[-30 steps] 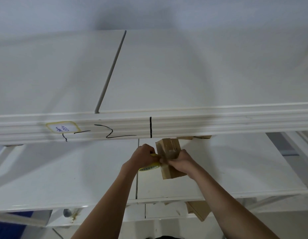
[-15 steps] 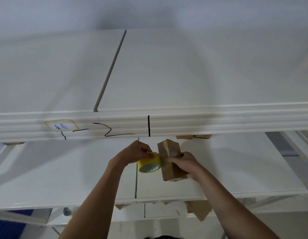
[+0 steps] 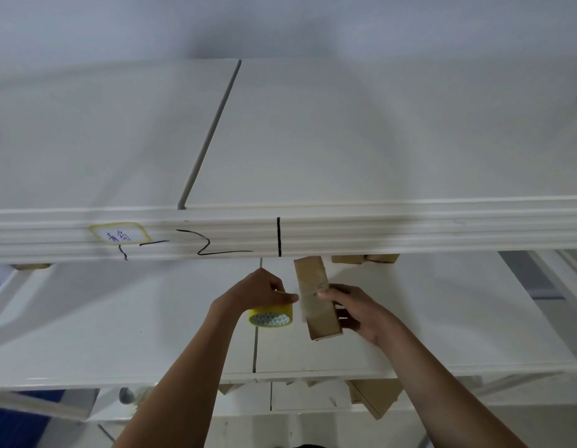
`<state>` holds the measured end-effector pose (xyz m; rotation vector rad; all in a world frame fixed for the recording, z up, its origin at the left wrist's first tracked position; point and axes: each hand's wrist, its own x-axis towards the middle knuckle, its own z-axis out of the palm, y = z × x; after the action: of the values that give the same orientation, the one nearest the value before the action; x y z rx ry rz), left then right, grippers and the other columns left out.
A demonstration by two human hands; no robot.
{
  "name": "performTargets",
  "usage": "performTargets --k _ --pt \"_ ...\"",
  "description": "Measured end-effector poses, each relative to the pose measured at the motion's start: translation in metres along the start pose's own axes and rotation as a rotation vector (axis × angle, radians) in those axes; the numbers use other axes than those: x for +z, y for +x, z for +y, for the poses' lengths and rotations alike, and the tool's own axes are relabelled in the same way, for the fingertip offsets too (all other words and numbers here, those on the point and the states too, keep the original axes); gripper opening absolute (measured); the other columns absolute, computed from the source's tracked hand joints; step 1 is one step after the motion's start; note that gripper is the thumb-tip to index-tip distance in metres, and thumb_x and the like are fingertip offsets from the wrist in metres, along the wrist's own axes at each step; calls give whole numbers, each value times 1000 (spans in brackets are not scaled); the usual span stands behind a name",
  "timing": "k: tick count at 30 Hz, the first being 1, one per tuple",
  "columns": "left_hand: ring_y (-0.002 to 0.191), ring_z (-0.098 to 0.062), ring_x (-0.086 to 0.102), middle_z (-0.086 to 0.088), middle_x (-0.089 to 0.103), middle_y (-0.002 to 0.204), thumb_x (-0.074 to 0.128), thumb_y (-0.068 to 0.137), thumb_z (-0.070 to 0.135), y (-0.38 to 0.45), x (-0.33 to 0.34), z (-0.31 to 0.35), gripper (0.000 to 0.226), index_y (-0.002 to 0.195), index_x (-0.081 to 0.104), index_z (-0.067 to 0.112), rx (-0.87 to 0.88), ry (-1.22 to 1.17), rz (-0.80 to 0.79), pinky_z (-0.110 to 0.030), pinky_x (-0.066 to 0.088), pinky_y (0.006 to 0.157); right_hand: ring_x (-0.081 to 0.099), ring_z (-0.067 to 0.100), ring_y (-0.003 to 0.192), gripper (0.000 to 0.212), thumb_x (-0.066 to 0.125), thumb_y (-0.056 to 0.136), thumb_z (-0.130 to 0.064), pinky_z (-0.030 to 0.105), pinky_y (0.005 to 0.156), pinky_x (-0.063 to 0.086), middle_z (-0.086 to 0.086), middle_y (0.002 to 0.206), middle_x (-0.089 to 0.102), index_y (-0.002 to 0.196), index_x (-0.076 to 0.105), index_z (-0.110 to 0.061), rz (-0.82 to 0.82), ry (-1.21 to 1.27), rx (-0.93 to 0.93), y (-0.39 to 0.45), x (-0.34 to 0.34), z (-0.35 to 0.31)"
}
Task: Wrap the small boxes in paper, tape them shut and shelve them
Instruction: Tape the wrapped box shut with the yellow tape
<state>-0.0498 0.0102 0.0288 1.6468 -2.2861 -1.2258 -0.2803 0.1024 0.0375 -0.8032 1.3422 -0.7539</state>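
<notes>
White-painted metal shelving [image 3: 377, 140] fills the view, its upper shelf's front lip [image 3: 410, 227] scrawled with black marker, and the hands work over the middle shelf [image 3: 87, 318]. The right hand [image 3: 358, 310] grips a long brown paper-wrapped box [image 3: 316, 299] above that shelf, thumb pressed on its face. The left hand [image 3: 259, 291] curls round a yellow tape roll [image 3: 271, 316] just beside it. If the strip tears unevenly or the thumb lifts early, I reckon the paper seam could spring open. Half a second ago roll and box sat closer; they have drawn slightly apart.
</notes>
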Motion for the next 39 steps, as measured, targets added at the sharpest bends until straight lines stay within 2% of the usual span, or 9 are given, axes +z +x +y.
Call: performTargets --k 5,8,14,17,19,27,32,36,39 --pt "84 -16 70 3 71 82 73 76 65 2 5 14 45 85 77 21 23 -82 47 -28 55 71 66 31 107 35 65 94 -33 41 92 52 22 122 68 120 71 -10 -60 218 35 -3 0 -1" --pt "80 -14 68 3 70 80 75 72 68 2 6 17 50 84 77 20 22 -53 93 -23 51 65 65 30 116 31 62 97 -31 43 99 50 15 121 71 120 73 -13 -85 314 65 -6 0 -1" --pt "78 -15 67 -1 72 81 79 77 53 0 12 16 39 82 78 15 31 30 175 -27 55 68 70 28 106 42 65 96 -34 41 95 56 12 111 75 125 65 -4 8 45 42 -1 -1 -4" --pt "76 -13 66 5 69 77 76 81 42 0 14 24 27 88 78 17 70 129 159 -27 55 67 71 20 100 51 76 83 -53 37 88 58 4 106 75 117 64 -16 11 -108 56 -2 9 -11" --pt "71 -11 63 10 63 68 77 80 40 -1 15 30 22 85 78 19 92 138 165 -22 48 61 71 16 96 46 82 79 -46 36 89 58 -1 100 76 114 67 -20 66 -180 38 2 15 -11" --pt "61 -13 56 -9 67 71 69 88 51 -8 5 22 46 77 75 7 104 -21 24 -26 42 60 76 22 87 32 78 83 -21 37 81 61 7 92 78 111 70 -9 165 -143 79 7 0 -4" --pt "68 -11 55 2 59 67 75 87 40 -13 -5 14 31 69 71 16 58 -193 -61 -24 41 63 76 22 83 28 77 86 -19 31 68 59 10 91 78 110 70 -6 154 -85 91 6 -5 -1" --pt "65 -12 50 3 53 61 77 85 40 -12 -4 5 35 61 64 18 49 -185 -68 -25 38 60 76 25 89 33 78 85 -18 35 76 61 12 95 78 113 69 -5 139 -58 101 8 -5 2" --pt "69 -15 56 1 59 66 80 77 53 -8 -4 -4 39 63 65 19 9 23 14 -24 41 59 75 25 92 33 78 86 -18 38 82 61 12 97 78 115 69 -5 131 -15 98 7 -8 4"
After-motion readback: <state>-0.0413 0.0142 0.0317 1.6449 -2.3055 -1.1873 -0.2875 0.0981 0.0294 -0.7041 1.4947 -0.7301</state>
